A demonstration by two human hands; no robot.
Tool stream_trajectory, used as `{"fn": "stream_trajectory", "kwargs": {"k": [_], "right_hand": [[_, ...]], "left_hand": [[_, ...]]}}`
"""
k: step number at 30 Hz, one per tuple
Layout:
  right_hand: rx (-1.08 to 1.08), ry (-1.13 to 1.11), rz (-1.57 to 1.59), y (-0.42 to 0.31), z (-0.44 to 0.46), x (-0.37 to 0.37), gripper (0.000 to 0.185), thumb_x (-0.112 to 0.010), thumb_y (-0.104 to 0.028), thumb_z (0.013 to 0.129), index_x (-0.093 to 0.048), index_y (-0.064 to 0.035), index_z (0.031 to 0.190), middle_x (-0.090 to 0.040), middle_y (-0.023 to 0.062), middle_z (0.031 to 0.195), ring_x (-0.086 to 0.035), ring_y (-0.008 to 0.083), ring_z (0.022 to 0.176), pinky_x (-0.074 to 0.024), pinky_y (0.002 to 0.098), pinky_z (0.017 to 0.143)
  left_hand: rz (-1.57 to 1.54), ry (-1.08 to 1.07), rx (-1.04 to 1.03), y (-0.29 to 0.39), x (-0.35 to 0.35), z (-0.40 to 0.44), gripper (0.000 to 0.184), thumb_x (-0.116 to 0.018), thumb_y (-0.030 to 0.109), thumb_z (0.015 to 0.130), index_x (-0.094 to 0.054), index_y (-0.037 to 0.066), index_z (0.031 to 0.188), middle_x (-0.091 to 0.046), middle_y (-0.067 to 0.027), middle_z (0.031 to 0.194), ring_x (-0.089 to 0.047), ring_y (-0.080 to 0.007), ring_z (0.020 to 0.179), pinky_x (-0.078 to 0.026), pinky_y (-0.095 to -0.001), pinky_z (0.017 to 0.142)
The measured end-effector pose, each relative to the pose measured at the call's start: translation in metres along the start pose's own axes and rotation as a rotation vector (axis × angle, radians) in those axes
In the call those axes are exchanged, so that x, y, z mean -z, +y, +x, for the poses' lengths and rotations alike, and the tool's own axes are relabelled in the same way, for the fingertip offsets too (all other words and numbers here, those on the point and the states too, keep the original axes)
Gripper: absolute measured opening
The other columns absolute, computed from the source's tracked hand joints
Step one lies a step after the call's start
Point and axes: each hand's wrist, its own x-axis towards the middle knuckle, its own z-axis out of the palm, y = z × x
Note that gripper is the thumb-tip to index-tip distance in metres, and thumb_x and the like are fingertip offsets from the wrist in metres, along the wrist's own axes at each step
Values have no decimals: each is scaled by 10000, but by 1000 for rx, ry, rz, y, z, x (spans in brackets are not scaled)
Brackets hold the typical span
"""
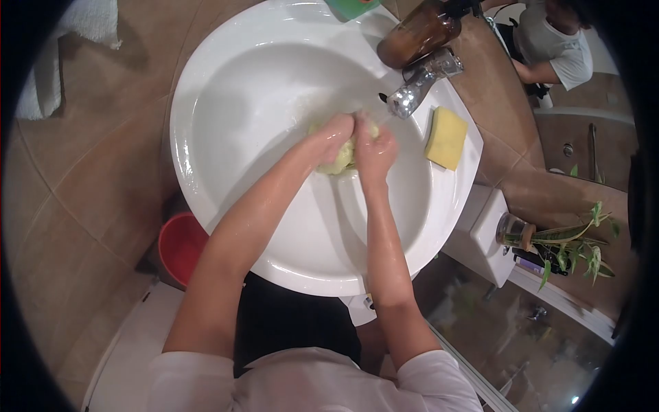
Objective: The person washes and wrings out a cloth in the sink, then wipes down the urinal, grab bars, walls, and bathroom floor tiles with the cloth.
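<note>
Hands [376, 152] partly hide a blurred, crumpled yellow-green bundle [337, 163].

From here the basin [274, 89] gleams like smooth glazed ceramic, the tap [415, 93] like polished metal. The wet bundle [336, 165] looks like soft cloth, the sponge [447, 137] matt foam, the towel [42, 89] rough cloth.

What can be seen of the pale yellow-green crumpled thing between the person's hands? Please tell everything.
The pale yellow-green crumpled thing looks like soft cloth, bunched up. The left hand and right hand hold it, hiding much of it. It is over the white rounded basin, near the shiny metal faucet; whether it touches the basin is unclear.
</note>
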Motion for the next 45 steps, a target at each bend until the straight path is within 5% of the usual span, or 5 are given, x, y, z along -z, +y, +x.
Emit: {"fn": "stream_trajectory", "kwargs": {"k": [9, 15, 27, 35, 45], "right_hand": [[146, -130, 10, -36, -29, 7, 349, -515, -343, 892, -586, -2, 885, -572, 195, 630, -549, 295, 567, -426, 381, 567], [-843, -379, 1162, 19, 19, 19, 459, -490, -396, 902, -529, -7, 1143, -602, 183, 1027, -607, 300, 897, -493, 419, 764], [116, -43, 12, -47, -44, 9, 279, -576, -263, 859, -598, 15, 853, -621, 130, 693, -608, 175, 651, -460, 317, 570], [-865, -369, 1445, 2, 19, 34, 388, -432, -291, 880, -536, 15, 1095, -593, 136, 1039, -595, 268, 910, -479, 374, 795], [-555, -392, 1111, 7, 11, 30, 273, -365, -70, 917, -459, 36, 1151, -542, 166, 1113, -582, 232, 964, -494, 356, 845]], "left_hand": [[-30, -25, -219, -23, 22, 20, 359, -385, 317, 939, -528, 15, 1071, -591, -103, 933, -598, -212, 784, -494, -327, 644], [-45, 56, -63, 19, -7, -27, 419, -410, 373, 922, -566, 8, 1055, -602, -115, 968, -584, -197, 805, -487, -340, 679], [-419, -113, -86, -18, 3, 5, 345, -434, 340, 914, -563, 21, 946, -597, -94, 877, -569, -197, 754, -473, -357, 730], [135, 85, -269, 2, -3, 0, 374, -483, 331, 911, -527, -20, 1032, -595, -110, 949, -591, -187, 790, -483, -334, 668], [821, 63, -510, 26, 15, -56, 391, -615, 336, 821, -633, -48, 889, -638, -121, 801, -596, -187, 712, -470, -329, 673]]}}
